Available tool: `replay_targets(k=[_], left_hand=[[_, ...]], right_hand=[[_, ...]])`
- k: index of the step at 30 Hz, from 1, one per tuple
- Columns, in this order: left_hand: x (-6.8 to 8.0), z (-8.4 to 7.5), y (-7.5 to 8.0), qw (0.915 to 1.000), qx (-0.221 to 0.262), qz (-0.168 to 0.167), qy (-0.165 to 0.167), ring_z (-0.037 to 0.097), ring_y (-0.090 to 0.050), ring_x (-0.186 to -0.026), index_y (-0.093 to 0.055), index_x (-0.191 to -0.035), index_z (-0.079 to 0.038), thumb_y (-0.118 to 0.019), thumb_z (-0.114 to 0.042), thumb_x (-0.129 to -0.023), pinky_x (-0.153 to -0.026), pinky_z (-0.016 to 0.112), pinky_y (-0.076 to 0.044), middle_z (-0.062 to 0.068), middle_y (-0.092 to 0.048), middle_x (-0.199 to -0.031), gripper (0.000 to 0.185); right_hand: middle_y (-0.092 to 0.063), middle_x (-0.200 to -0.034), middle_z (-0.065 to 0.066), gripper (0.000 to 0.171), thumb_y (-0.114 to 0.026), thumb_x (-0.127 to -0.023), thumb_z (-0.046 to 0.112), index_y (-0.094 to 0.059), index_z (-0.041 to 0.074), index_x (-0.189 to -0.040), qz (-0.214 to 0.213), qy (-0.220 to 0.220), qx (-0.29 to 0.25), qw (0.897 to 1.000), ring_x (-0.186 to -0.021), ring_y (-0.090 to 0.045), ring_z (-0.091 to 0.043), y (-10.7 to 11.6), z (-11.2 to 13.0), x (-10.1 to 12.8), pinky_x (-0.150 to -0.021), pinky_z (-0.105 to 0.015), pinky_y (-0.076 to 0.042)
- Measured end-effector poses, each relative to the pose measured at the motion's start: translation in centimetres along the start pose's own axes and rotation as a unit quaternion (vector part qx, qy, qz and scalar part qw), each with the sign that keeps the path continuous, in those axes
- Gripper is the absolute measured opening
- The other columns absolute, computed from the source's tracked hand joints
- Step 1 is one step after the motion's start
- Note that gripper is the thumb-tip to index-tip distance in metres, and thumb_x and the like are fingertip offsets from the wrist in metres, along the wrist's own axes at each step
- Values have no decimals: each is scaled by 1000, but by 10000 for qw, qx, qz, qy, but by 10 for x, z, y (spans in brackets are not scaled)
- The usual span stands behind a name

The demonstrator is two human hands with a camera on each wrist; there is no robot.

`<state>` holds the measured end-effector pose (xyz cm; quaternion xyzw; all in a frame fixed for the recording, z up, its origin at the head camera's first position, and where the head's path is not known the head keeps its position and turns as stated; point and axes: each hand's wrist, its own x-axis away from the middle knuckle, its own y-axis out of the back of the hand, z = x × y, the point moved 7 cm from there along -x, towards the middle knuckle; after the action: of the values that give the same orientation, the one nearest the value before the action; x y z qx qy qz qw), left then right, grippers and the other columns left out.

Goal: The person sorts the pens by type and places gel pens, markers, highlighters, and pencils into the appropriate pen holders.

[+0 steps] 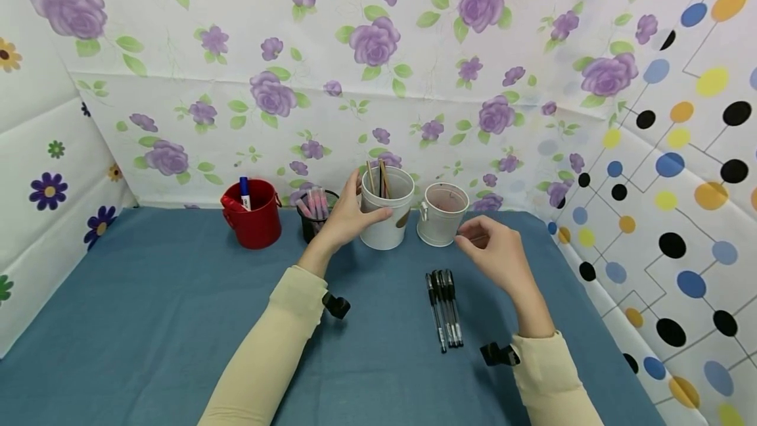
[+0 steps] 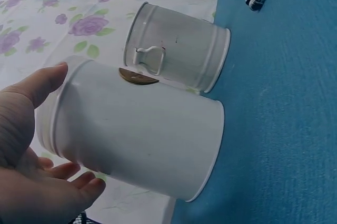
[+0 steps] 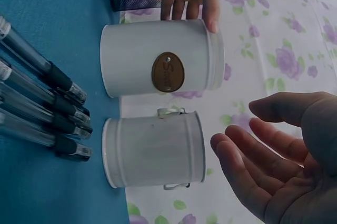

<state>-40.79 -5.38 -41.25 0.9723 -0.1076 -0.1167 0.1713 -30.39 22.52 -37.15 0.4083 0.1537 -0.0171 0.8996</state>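
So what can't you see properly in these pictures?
- Word on the brown tag of the tall white cup: too small, right wrist view.
- Bottoms of the sticks: hidden inside that cup, head view.
- Black cup: partly behind the left hand.
- Inside the short white cup: blurred.

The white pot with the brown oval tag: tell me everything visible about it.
The white pot is a smooth cylinder, metal-looking, with a ridged rim and a brown oval tag on its side. It stands upright on the blue cloth, close beside a smaller white pot; whether they touch is unclear. Thin sticks stand inside. The left hand grips its side.
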Motion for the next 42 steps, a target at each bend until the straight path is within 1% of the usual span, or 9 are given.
replay_targets(k=[4, 10, 17, 23, 27, 34, 36, 39, 42], left_hand=[[1, -5, 1, 10000, -57, 13, 23, 33, -20, -162, 0, -172, -15, -84, -46, -92, -127, 58, -27, 13, -14, -177, 121], [1, -11, 4, 9998, -216, -15, -18, 32, -20, -162, 0, -172, -16, -84, -47, -91, -127, 59, -27, 11, -14, -177, 121], [6, -20, 10, 9989, -454, -79, -66, 37, -23, -161, -1, -173, -19, -83, -50, -91, -125, 62, -29, 11, -16, -177, 119], [11, -31, 16, 9979, -596, -190, -144, 33, -22, -161, -1, -173, -24, -82, -50, -92, -125, 62, -28, 8, -15, -177, 117], [14, -41, 19, 9970, -648, -253, -325, 29, -22, -161, -4, -172, -29, -82, -50, -92, -126, 61, -28, 7, -16, -177, 114], [20, -59, 15, 9926, -899, -363, -734, 29, -27, -159, -15, -172, -25, -81, -50, -93, -124, 62, -30, 8, -24, -174, 106], [23, -66, 14, 9916, -884, -408, -853, 29, -28, -158, -18, -172, -25, -82, -50, -92, -123, 62, -31, 8, -26, -173, 105], [27, -77, 10, 9897, -777, -451, -1117, 29, -33, -156, -22, -171, -26, -83, -47, -93, -122, 60, -34, 10, -32, -170, 101], [30, -87, 3, 9873, -624, -406, -1402, 31, -38, -153, -25, -170, -24, -83, -41, -94, -121, 57, -37, 11, -38, -167, 97]], right_hand=[[-78, -106, -8, 16, -76, -102, 22, -74, 12, -113, 15, -60, 11, 10000, -93, -76, -26, 0, -4, 4, -80, -49, -62], [-78, -105, -7, 16, -76, -102, 23, -74, 12, -113, -76, -13, -53, 10000, -93, -75, -27, 2, -7, 4, -81, -49, -62], [-78, -107, -8, 19, -76, -102, 24, -74, 10, -115, -69, -51, -78, 9999, -95, -75, -27, 6, -9, 4, -82, -49, -62], [-78, -106, -7, 19, -76, -101, 24, -74, 11, -114, -55, -82, -114, 9999, -94, -75, -26, 6, -12, 4, -81, -48, -62], [-77, -105, -6, 17, -76, -101, 24, -74, 13, -113, -76, -38, -114, 9999, -93, -75, -25, 9, -13, 3, -80, -47, -62], [-78, -106, -6, 17, -76, -101, 25, -74, 13, -113, -55, -78, -152, 9998, -93, -76, -26, 15, -13, 4, -80, -48, -62], [-78, -106, -6, 17, -76, -101, 25, -74, 13, -113, -44, -84, -152, 9998, -94, -76, -26, 16, -14, 4, -80, -48, -62], [-78, -106, -6, 17, -76, -101, 25, -74, 14, -113, -27, -94, -145, 9998, -93, -76, -26, 17, -14, 5, -80, -48, -62], [-78, -106, -6, 16, -76, -101, 25, -74, 14, -113, -13, -105, -112, 9999, -92, -75, -26, 18, -15, 6, -79, -47, -62]])
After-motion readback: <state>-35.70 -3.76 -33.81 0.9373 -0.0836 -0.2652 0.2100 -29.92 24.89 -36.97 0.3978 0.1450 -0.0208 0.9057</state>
